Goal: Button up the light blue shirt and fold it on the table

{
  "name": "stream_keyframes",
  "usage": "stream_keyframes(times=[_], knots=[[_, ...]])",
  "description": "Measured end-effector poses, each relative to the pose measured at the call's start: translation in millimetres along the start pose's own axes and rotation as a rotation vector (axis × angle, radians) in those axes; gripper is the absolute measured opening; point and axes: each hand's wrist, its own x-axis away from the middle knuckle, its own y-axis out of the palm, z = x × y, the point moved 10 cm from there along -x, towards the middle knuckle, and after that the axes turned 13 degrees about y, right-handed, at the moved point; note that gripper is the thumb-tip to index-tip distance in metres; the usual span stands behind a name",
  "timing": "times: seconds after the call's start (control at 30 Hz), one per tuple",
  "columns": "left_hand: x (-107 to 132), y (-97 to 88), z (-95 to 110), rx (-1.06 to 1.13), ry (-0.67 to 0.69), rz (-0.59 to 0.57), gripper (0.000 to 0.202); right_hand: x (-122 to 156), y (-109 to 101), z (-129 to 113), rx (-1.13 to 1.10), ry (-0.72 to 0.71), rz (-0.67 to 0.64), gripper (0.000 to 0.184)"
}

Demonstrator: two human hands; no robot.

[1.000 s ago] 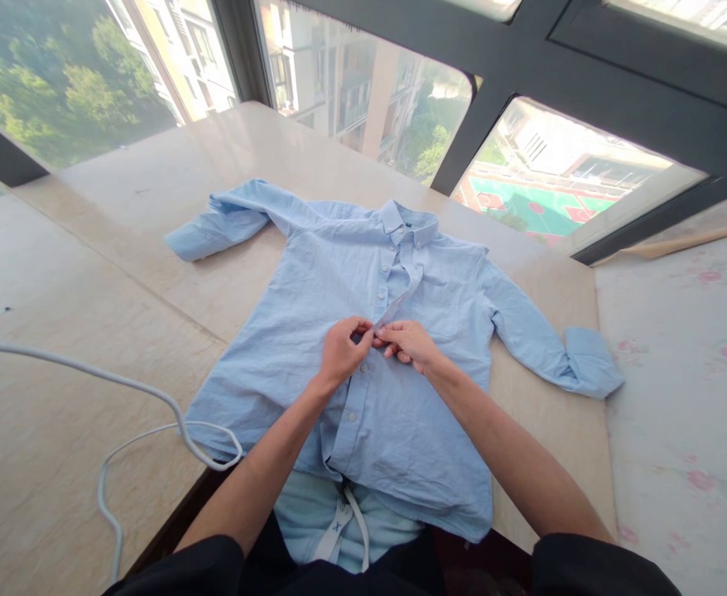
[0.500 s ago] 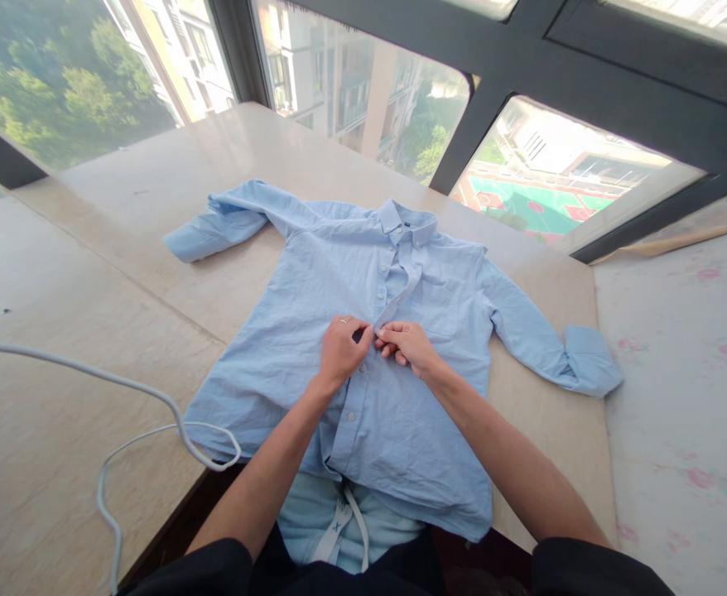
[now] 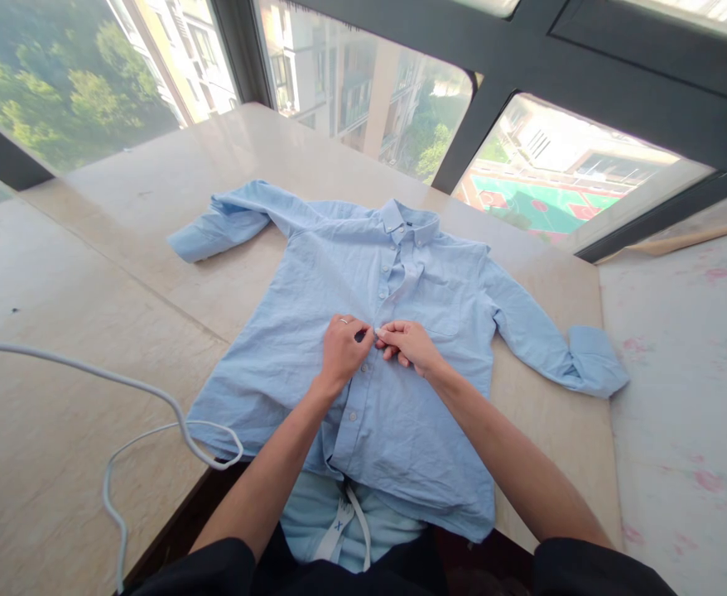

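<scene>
A light blue button-up shirt (image 3: 314, 306) lies front side up, its collar (image 3: 410, 222) toward the window and its hem toward me. Both sleeves spread outward with rolled cuffs. Midway down the front placket, my left hand (image 3: 344, 348) pinches the fabric between thumb and forefinger. My right hand (image 3: 408, 343) pinches the placket right beside it, the fingertips of both hands nearly meeting. Whatever button lies between them is hidden by the fingers. Below the hands a white button (image 3: 352, 416) shows on the placket; above them the placket gapes in a fold.
The shirt rests on a beige stone sill (image 3: 121, 306). A white cable (image 3: 146, 389) loops at the left, close to the shirt's hem. Dark-framed windows (image 3: 363, 91) border the back, and a flower-patterned wall (image 3: 686, 414) stands at the right.
Both hands keep their pinch at the same spot on the placket. The whole view has shifted very slightly; the shirt lies as before.
</scene>
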Motion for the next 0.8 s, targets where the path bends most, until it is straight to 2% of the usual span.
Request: stream_keyframes(times=[0.2,0.3,0.37,0.43,0.53,0.63,0.8], knots=[[1.6,-2.2,-1.5,-0.076,0.009,-0.004,0.006,-3.8,-5.2,-3.3,0.078,-0.036,0.075,0.015],[2.0,-2.0,-0.5,-0.141,0.012,-0.033,0.016,1.8,-14.8,-7.8,0.148,-0.142,0.14,0.015],[3.1,1.1,2.1,-0.215,0.026,-0.093,0.023,13.2,-26.9,-14.3,0.266,-0.293,0.254,0.014],[5.6,4.7,5.9,-0.303,0.058,-0.164,0.029,31.9,-36.6,-20.6,0.438,-0.507,0.394,0.018],[12.4,5.1,8.1,-0.425,0.096,-0.243,0.042,56.8,-42.4,-12.7,0.732,-0.764,0.557,0.031],[20.2,0.0,3.0,-0.496,0.094,-0.291,0.054,60.8,-56.1,10.4,0.974,-0.771,0.687,0.041],[26.6,-7.4,-5.5,-0.517,0.078,-0.336,0.06,57.8,-88.6,32.7,1.181,-0.613,0.861,0.055]])
